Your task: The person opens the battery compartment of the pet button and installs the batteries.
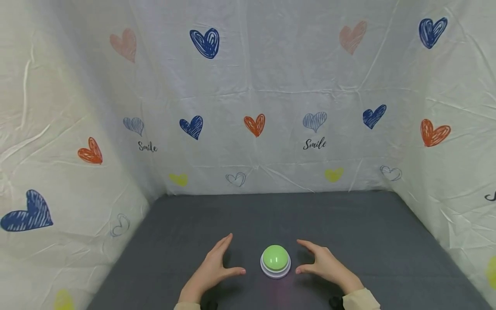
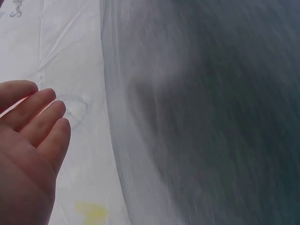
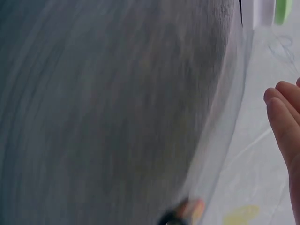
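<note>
A green dome button on a white base (image 1: 275, 260) sits on the dark grey table (image 1: 368, 232) near the front edge. My left hand (image 1: 217, 268) lies just left of it, fingers straight, thumb pointing toward the button, holding nothing. My right hand (image 1: 323, 265) lies just right of it in the same open pose, also apart from the button. In the left wrist view my straight fingers (image 2: 35, 122) show at the left. The right wrist view shows fingertips (image 3: 283, 115) at the right edge and a sliver of the button (image 3: 276, 10) at the top.
White cloth printed with coloured hearts (image 1: 255, 125) and the word "Smile" walls the table at the back and on both sides. Bare grey table surface stretches behind the button to the back wall.
</note>
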`<control>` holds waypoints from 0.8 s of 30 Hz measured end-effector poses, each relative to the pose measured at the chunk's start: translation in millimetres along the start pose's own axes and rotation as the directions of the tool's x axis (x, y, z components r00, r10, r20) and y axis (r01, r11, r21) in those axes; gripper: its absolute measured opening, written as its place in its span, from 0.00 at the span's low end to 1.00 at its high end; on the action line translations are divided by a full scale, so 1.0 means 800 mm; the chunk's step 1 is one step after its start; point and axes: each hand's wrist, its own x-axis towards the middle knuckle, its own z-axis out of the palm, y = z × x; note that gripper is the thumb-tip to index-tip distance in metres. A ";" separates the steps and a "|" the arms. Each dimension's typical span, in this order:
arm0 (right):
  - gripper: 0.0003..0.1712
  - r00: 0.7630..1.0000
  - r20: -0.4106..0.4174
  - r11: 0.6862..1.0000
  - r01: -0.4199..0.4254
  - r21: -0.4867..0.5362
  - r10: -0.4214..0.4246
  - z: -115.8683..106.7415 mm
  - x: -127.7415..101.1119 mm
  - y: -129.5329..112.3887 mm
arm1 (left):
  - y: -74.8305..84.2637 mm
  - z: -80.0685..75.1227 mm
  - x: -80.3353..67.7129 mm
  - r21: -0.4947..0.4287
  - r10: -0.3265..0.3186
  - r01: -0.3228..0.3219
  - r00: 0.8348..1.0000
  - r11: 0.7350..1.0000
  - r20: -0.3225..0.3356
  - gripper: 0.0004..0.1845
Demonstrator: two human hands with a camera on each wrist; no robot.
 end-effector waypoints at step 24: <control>0.45 0.994 0.108 0.997 0.005 0.073 -0.012 0.031 0.029 -0.007 | 0.036 0.074 0.046 -0.053 0.169 -0.161 0.957 0.986 0.237 0.58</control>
